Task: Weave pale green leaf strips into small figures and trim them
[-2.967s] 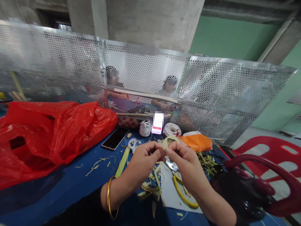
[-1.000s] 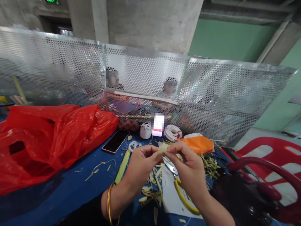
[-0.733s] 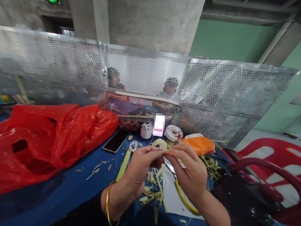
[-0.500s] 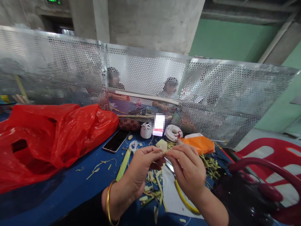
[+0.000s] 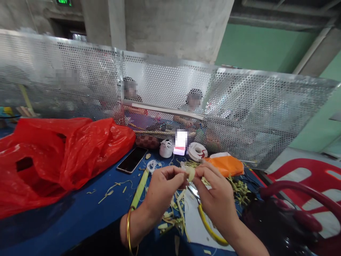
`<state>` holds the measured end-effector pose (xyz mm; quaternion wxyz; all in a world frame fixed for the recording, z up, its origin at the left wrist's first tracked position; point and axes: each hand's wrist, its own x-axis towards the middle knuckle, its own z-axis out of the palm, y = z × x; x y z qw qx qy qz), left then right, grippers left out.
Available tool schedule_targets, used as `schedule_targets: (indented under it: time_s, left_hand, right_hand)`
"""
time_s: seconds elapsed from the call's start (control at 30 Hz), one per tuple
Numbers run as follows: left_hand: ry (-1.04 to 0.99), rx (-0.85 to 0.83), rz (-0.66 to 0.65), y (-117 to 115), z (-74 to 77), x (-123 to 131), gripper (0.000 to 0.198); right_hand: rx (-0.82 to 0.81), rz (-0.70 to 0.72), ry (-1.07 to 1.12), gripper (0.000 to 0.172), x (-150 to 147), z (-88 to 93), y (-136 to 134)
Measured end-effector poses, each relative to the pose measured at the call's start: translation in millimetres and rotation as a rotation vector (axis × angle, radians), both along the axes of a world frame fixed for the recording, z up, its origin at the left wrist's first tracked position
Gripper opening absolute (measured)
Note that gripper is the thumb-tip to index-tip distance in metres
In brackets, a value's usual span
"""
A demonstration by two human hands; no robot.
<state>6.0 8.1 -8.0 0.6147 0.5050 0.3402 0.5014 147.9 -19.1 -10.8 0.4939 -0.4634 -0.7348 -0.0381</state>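
My left hand [image 5: 166,183], with a gold bangle at the wrist, pinches a small pale green leaf-like piece [image 5: 191,173]. The fingertips of my right hand [image 5: 215,188] grip the same piece from the other side, and it now curves between them. Below my right hand, yellow-handled scissors [image 5: 210,227] rest on a white sheet [image 5: 191,213], their blades partly hidden. A long pale green strip [image 5: 140,190] lies on the table just behind my left hand. Pale cut scraps [image 5: 166,225] are scattered under both hands.
On the blue table [image 5: 106,217] are a red plastic bag [image 5: 74,153], a dark phone [image 5: 132,160], a white thread spool [image 5: 166,148], a white ribbon reel [image 5: 197,151] and an orange packet [image 5: 226,164]. A dark kettle [image 5: 277,224] stands right. A perforated metal screen [image 5: 165,78] rises behind.
The pale piece has turned from a flat, upright face into a curled band between my fingers. My right fingertips have shifted slightly right. The scissors stay put.
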Motion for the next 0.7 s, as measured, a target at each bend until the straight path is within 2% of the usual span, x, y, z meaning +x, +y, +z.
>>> schedule_targets:
  time_s: [0.23, 0.37, 0.47, 0.7]
  left_hand:
    - [0.068, 0.076, 0.013, -0.6, 1.2, -0.3, 0.009]
    - [0.095, 0.106, 0.038, -0.8, 2.5, -0.8, 0.009]
    - [0.090, 0.108, 0.044, -0.5, 4.0, -0.8, 0.008]
    - [0.024, 0.000, 0.014, 1.7, 5.5, 1.7, 0.015]
  right_hand:
    - [-0.138, 0.018, 0.216, 0.018, -1.2, 1.8, 0.2]
    - [-0.240, 0.001, 0.372, 0.005, -2.5, 2.8, 1.8]
    - [-0.311, 0.049, 0.404, 0.008, -3.1, 3.7, 1.5]
    - [-0.101, -0.002, 0.260, 0.013, -3.3, -2.8, 1.8]
